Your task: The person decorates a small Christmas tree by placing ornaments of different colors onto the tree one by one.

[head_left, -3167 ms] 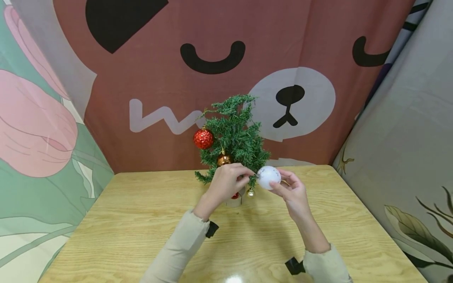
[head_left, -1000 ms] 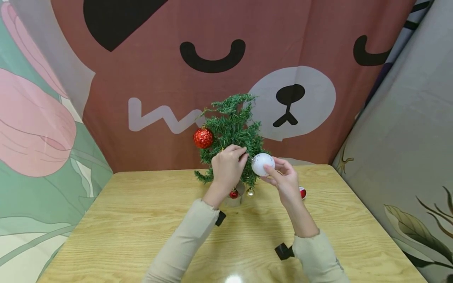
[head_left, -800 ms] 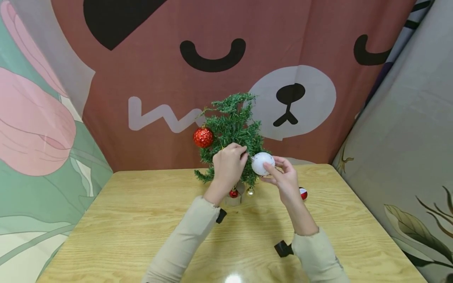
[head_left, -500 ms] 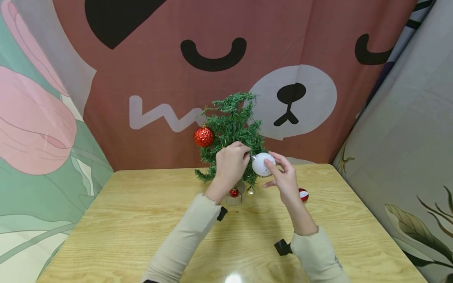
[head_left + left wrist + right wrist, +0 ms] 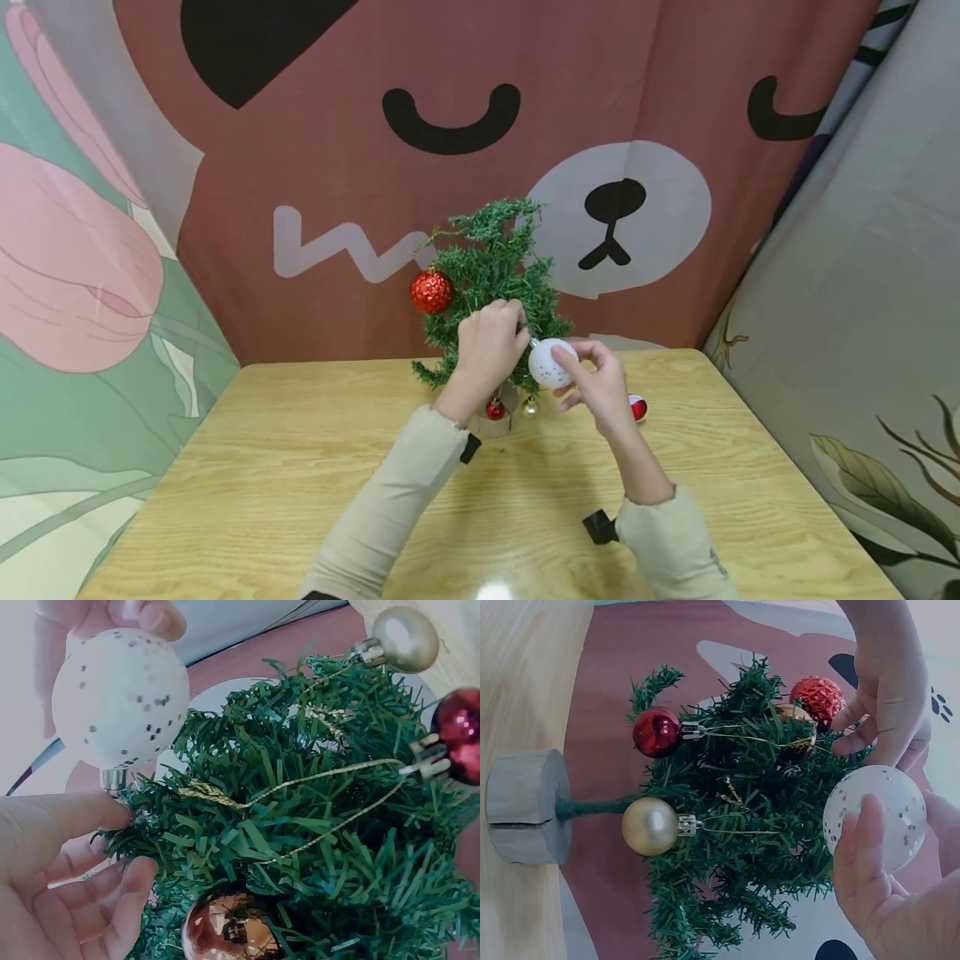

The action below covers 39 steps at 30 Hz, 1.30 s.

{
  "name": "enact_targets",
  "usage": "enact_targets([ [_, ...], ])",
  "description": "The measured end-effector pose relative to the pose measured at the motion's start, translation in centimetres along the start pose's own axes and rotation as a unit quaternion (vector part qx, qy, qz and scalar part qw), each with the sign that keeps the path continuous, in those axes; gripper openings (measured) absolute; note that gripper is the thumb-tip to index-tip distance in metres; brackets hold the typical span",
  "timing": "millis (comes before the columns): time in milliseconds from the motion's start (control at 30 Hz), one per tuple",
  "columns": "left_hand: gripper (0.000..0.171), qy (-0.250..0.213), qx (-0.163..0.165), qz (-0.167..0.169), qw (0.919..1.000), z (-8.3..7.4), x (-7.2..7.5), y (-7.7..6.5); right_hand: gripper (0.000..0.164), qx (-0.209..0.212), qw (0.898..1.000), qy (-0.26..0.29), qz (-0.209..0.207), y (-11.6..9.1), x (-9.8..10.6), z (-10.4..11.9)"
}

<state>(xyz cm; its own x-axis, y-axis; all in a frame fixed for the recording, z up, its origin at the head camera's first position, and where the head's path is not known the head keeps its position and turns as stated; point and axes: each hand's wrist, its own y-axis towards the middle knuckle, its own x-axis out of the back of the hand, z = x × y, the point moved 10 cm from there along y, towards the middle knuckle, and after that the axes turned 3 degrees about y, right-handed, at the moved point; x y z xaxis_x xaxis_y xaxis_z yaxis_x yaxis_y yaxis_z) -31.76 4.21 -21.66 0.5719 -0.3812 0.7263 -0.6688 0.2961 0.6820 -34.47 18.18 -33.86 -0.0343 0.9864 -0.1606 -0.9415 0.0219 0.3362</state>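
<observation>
A white bauble (image 5: pixel 543 367) with silver specks and a silver cap hangs between both hands, in front of a small green artificial Christmas tree (image 5: pixel 498 254). My right hand (image 5: pixel 602 387) holds the bauble, thumb on the near side and fingers behind. My left hand (image 5: pixel 487 346) pinches at the bauble's thin hanging loop, right by the cap and against a branch tip. In the left wrist view the thumb (image 5: pixel 67 814) lies just under the cap; the loop itself is mostly hidden.
On the tree hang a red glittery bauble (image 5: pixel 431 292), a copper bauble (image 5: pixel 229 930), a small gold bauble (image 5: pixel 651 826) and a small red bauble (image 5: pixel 656 732). Its round wooden base (image 5: pixel 525 814) stands on the wooden table (image 5: pixel 285 483). Behind the right hand lies a red-and-white object (image 5: pixel 639 407).
Both hands have brought the white bauble left and closer to the branches. In the last half second it has dropped slightly and tilted cap upward; the left hand stays near the branch.
</observation>
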Motion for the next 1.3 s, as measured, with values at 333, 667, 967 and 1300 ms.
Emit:
enact_targets([
  [333, 0.008, -0.054, 0.009, 0.009, 0.9985, 0.6, -0.3, -0.5, 0.031, -0.005, 1.000, -0.019, 0.004, 0.9, 1.4, -4.5],
  [667, 0.011, -0.076, 0.007, 0.011, 0.9970, 1.1, -0.5, -1.1, 0.040, -0.081, 0.993, -0.086, -0.013, -2.8, -2.5, 2.0],
  [967, 0.018, -0.088, -0.008, -0.001, 0.9961, 1.1, -0.2, -1.5, 0.042, -0.081, 0.993, -0.088, -0.010, -3.9, -3.2, 1.6],
  [1300, 0.019, -0.109, -0.008, 0.017, 0.9938, 1.1, -0.4, -1.8, 0.047, -0.039, 0.988, -0.149, -0.020, -4.3, -3.6, 1.2],
])
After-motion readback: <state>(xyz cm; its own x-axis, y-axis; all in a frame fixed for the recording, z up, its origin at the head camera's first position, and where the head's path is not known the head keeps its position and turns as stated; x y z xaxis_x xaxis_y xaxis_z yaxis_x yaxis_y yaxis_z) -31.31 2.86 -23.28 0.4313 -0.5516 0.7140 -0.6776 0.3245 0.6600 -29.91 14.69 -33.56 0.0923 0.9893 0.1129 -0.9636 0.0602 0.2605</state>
